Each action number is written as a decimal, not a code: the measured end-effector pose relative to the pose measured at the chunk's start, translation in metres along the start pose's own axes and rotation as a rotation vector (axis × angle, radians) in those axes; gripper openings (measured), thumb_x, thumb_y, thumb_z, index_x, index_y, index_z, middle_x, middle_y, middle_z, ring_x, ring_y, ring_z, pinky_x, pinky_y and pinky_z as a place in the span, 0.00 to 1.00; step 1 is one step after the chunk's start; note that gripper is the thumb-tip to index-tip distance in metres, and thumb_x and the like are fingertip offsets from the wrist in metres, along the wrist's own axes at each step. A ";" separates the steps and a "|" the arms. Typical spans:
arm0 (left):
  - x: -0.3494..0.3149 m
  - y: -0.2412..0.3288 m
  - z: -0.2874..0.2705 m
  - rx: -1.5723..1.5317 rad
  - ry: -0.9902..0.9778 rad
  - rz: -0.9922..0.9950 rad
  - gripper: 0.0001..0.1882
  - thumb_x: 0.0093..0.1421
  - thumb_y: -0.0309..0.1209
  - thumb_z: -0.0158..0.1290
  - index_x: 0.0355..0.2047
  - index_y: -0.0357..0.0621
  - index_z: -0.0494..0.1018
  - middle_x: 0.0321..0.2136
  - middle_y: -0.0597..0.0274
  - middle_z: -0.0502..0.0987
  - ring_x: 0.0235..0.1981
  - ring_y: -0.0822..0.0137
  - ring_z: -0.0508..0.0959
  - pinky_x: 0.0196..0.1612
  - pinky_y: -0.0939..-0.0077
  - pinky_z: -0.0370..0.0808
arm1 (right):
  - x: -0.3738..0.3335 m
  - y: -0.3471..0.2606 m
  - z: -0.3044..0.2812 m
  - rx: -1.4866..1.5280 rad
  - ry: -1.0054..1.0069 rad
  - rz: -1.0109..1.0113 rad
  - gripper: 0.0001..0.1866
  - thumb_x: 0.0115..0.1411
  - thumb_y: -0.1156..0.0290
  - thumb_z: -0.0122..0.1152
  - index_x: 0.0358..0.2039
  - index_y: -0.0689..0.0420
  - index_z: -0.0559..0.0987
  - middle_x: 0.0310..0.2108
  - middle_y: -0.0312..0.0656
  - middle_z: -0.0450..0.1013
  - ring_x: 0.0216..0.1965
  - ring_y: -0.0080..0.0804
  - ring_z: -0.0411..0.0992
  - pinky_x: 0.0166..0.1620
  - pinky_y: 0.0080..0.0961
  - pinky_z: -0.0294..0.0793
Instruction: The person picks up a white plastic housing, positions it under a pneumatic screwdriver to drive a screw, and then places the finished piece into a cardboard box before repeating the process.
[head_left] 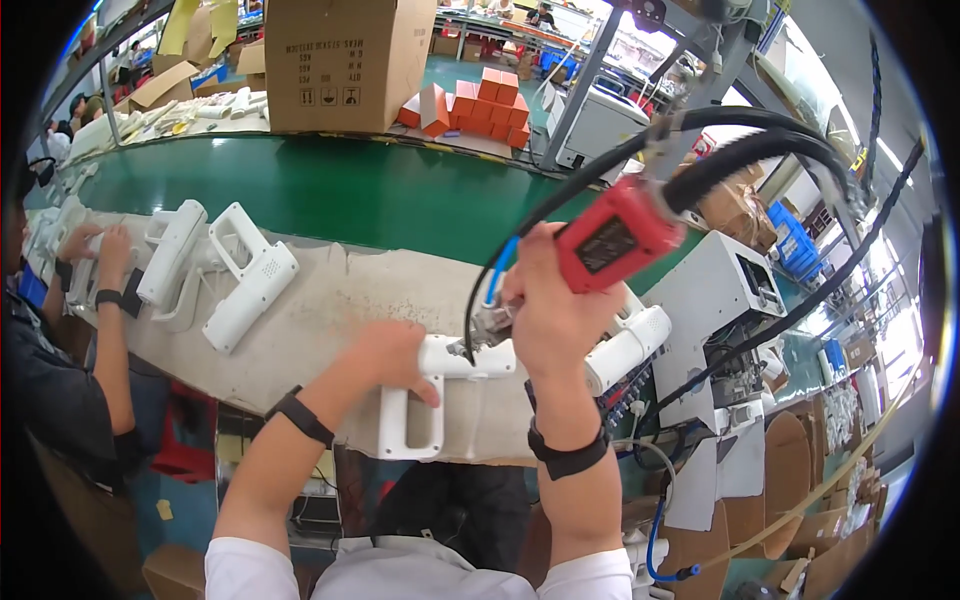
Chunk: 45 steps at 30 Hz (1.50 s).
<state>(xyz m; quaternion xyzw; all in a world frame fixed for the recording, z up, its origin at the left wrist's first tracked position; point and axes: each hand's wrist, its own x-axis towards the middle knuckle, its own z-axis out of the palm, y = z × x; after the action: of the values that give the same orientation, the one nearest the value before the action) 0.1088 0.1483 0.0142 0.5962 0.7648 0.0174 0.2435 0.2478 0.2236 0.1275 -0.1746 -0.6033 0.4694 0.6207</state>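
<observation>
In my right hand is a red power screwdriver, tilted, with thick black cables at its top and a blue hose beside it. Its metal nose end points down over a white plastic housing with a loop-shaped handle, lying on the work mat. I cannot tell whether the tip touches it. Gripping the left end of this housing is my left hand, its thumb near the handle. Another white housing lies just right of my right hand, partly hidden by it.
White housings lie left on the beige mat, near a co-worker's hands. A green conveyor belt runs behind. Beyond it stand a large carton and orange boxes. A white machine stands right; black cables hang overhead.
</observation>
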 end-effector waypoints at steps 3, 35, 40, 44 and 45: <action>-0.001 0.013 0.004 -0.034 0.055 0.005 0.47 0.27 0.62 0.67 0.40 0.38 0.73 0.41 0.51 0.76 0.45 0.54 0.77 0.47 0.62 0.74 | 0.000 0.028 0.004 -0.016 -0.023 -0.031 0.07 0.59 0.73 0.63 0.30 0.63 0.75 0.15 0.35 0.69 0.14 0.19 0.66 0.18 0.17 0.62; 0.038 0.002 0.028 -0.030 0.241 0.145 0.52 0.25 0.71 0.63 0.40 0.37 0.72 0.38 0.53 0.77 0.43 0.54 0.77 0.46 0.63 0.75 | -0.024 0.029 0.006 -0.130 -0.083 0.156 0.10 0.59 0.69 0.63 0.27 0.60 0.74 0.13 0.33 0.68 0.14 0.18 0.65 0.19 0.17 0.62; 0.038 -0.011 0.045 -0.150 0.445 0.288 0.53 0.25 0.67 0.66 0.43 0.36 0.71 0.38 0.52 0.76 0.42 0.53 0.77 0.47 0.63 0.75 | -0.034 0.044 0.009 -0.068 -0.157 0.161 0.11 0.59 0.68 0.64 0.25 0.59 0.74 0.16 0.31 0.70 0.16 0.16 0.66 0.21 0.16 0.63; 0.027 -0.017 0.063 -0.445 0.497 0.229 0.52 0.29 0.55 0.70 0.50 0.35 0.66 0.42 0.49 0.75 0.46 0.52 0.75 0.51 0.63 0.72 | -0.031 0.048 0.003 -0.139 -0.079 0.078 0.10 0.58 0.70 0.64 0.27 0.60 0.73 0.16 0.33 0.69 0.14 0.18 0.65 0.19 0.17 0.63; 0.025 -0.021 0.069 -0.585 0.455 0.171 0.52 0.30 0.52 0.71 0.52 0.34 0.64 0.44 0.48 0.74 0.47 0.52 0.75 0.52 0.64 0.71 | -0.026 0.044 -0.001 -0.137 -0.078 0.076 0.10 0.58 0.70 0.64 0.27 0.60 0.73 0.16 0.33 0.69 0.14 0.18 0.65 0.19 0.17 0.63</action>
<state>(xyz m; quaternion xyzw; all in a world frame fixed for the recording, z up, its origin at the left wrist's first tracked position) 0.1126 0.1472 -0.0616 0.5441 0.7096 0.3870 0.2249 0.2371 0.2253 0.0781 -0.2210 -0.6508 0.4566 0.5649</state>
